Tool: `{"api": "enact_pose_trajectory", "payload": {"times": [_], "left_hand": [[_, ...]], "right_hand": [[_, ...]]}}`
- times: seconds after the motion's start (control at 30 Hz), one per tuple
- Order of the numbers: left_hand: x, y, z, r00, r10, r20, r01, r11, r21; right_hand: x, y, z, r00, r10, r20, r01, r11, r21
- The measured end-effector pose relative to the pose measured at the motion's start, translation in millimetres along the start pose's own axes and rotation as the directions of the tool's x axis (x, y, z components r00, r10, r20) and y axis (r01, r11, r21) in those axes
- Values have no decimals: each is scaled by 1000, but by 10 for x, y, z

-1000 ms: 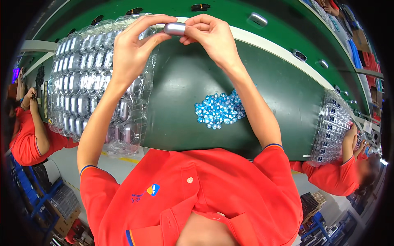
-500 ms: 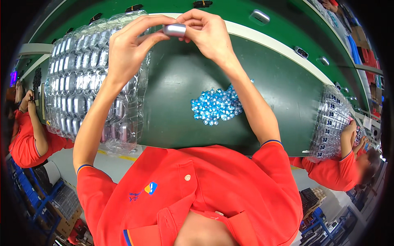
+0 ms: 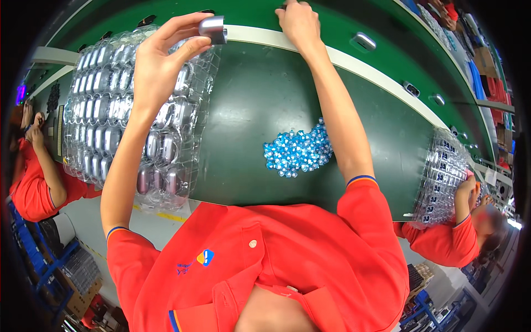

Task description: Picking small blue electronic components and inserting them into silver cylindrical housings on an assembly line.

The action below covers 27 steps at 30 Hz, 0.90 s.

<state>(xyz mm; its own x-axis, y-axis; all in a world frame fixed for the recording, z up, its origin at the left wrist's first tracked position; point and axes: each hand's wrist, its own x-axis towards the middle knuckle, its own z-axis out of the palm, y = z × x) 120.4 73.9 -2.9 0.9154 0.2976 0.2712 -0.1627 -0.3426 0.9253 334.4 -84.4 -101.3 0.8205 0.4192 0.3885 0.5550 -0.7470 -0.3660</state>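
My left hand [image 3: 159,69] pinches a silver-grey rounded case shell [image 3: 211,27] between thumb and fingers, above the far edge of the dark green table. A notch shows at the shell's right end. My right hand [image 3: 299,25] reaches over the green conveyor, its fingers closed at a small black part [image 3: 283,6] by the upper edge of view; the fingers partly hide it. Under my left forearm lies a clear plastic blister tray [image 3: 202,88] holding rows of silver-grey case shells [image 3: 100,110]. Beside my right forearm sits a pile of small shiny blue-and-white pieces [image 3: 298,152].
Beyond a pale rail [image 3: 343,58], the green conveyor carries a silver case [image 3: 364,41] and an open case [image 3: 411,88]. At the right, another clear tray [image 3: 440,177] with small black parts lies near a co-worker in red [image 3: 442,243]. Another co-worker [image 3: 41,182] sits at the left.
My right hand has let go of the case shell and moved out over the conveyor to a black part. My left hand keeps the shell, now turned and slightly further left.
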Motion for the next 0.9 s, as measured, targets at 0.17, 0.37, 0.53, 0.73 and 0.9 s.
{"api": "enact_pose_trajectory", "payload": {"times": [0.17, 0.37, 0.53, 0.73, 0.9], "left_hand": [[2, 8, -6, 998, -61, 8, 62, 990, -124], [-94, 131, 69, 992, -116, 46, 122, 975, -185], [-97, 123, 90, 988, -152, 23, 154, 972, -175], [-96, 132, 111, 988, -153, 29, 156, 971, -180], [-85, 128, 139, 989, -149, 19, 150, 976, -156]], "right_hand": [[-125, -97, -297, 973, -124, 196, -23, 789, 615], [-798, -593, -931, 979, -179, 102, -83, 110, 990], [-883, -761, -972, 989, -133, -62, 96, 272, 958], [-862, -720, -967, 972, -169, -163, 220, 409, 886], [-883, -707, -956, 992, -122, -38, 78, 338, 938]]}}
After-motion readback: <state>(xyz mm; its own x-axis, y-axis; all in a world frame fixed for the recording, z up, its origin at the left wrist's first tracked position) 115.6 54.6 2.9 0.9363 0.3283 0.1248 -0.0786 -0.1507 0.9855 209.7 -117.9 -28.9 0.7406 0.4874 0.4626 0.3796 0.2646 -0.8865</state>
